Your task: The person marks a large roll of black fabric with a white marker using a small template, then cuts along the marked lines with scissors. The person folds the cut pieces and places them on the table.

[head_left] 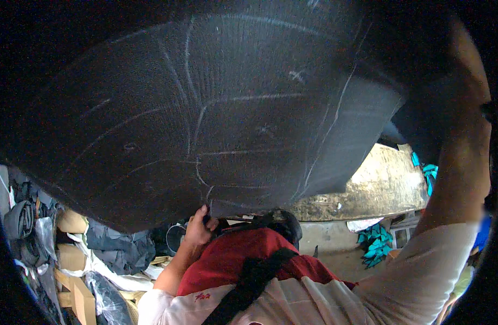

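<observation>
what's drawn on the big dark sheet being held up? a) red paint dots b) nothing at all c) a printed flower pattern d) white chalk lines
d: the dark fabric sheet carries pale chalk lines, curved and straight, plus small crosses; the left hand pinches its lower edge and the right hand holds it high at the upper right.

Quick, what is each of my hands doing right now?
Left hand: closed, pinching the lower edge of the large dark chalk-marked fabric sheet.
Right hand: raised behind the sheet's upper right, grip cannot be told.
</observation>
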Demonstrator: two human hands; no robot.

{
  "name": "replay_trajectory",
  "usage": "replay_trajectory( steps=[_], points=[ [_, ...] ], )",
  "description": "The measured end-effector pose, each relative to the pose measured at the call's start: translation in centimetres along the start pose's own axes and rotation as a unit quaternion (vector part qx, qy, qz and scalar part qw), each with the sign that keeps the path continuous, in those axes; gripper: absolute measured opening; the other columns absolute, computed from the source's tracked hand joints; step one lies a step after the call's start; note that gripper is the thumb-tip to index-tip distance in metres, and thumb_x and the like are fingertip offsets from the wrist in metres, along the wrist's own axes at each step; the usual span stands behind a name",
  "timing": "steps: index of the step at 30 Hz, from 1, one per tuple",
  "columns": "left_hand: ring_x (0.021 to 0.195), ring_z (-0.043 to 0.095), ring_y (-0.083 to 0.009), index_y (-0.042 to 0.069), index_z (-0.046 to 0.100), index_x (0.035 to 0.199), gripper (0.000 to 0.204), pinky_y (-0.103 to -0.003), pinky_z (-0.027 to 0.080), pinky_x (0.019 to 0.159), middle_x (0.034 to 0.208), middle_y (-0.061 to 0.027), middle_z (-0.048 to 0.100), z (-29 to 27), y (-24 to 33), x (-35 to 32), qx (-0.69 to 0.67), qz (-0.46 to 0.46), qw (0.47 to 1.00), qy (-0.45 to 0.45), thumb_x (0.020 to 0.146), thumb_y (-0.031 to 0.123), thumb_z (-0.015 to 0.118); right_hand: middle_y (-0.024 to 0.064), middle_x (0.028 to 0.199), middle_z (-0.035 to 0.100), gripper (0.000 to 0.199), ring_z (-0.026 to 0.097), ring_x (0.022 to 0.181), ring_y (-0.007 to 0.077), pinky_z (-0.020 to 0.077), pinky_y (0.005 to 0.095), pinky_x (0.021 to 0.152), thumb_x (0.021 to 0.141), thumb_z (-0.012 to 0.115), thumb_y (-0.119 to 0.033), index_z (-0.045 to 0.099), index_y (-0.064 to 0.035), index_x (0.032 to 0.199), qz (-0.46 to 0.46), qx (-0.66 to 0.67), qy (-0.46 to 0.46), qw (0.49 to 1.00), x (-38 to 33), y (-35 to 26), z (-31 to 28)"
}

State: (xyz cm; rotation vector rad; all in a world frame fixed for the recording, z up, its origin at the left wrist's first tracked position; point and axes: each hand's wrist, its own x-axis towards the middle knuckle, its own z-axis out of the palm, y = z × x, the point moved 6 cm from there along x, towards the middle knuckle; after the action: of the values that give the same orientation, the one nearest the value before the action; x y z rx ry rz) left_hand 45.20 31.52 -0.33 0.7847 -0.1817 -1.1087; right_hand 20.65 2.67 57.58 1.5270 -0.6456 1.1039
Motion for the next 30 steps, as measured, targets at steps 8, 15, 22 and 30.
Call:
replay_trajectory(
  steps=[8,15,22,30],
  points=[
    [0.048,0.04,-0.0096,0.01,0.054,0.08,0.015,-0.026,0.033,0.045,0.066,0.0005,0.052,-5.7,-0.5,-4.1,-0.091,-0.081,0.981,0.154,0.076,0.025,0.058,0.0165,0.085,0.062,0.035,0.06,0.083,0.0315,0.0464,0.042,0.076,0.074,0.068,-0.036,0.064,-0.0037,0.085,-0.004,0.077,-0.044,0.996,0.4,-14.6,10.9],
    [0.047,0.039,-0.0109,0.01,0.052,0.086,0.019,-0.025,0.032,0.045,0.072,-0.0008,0.054,-4.4,-0.5,-3.1,-0.1,-0.091,0.98,0.147,0.08,0.026,0.061,0.0169,0.088,0.062,0.034,0.06,0.086,0.0313,0.0462,0.042,0.078,0.074,0.069,-0.034,0.064,-0.0037,0.087,-0.02,0.161,-0.039,0.986,-0.6,-23.3,12.4],
    [0.049,0.039,-0.0115,0.011,0.053,0.095,0.025,-0.026,0.031,0.046,0.084,-0.0018,0.059,-2.4,1.4,-2.6,-0.073,-0.035,0.981,0.178,0.088,0.035,0.053,0.0113,0.084,0.064,0.048,0.062,0.071,0.0272,0.0481,0.0374,0.061,0.062,0.076,-0.03,0.057,-0.0049,0.099,-0.128,0.444,-0.025,0.887,-10.8,-29.6,5.6],
    [0.05,0.038,-0.0136,0.01,0.052,0.098,0.032,-0.027,0.031,0.045,0.084,-0.0019,0.054,-3.2,0.7,-2.9,-0.033,-0.052,0.984,0.167,0.094,0.04,0.041,0.0036,0.063,0.05,0.037,0.056,0.052,0.02,0.0428,0.0339,0.047,0.061,0.067,-0.019,0.061,-0.0106,0.097,-0.273,0.579,-0.448,0.624,-34.4,-35.3,-10.9]
  ],
)
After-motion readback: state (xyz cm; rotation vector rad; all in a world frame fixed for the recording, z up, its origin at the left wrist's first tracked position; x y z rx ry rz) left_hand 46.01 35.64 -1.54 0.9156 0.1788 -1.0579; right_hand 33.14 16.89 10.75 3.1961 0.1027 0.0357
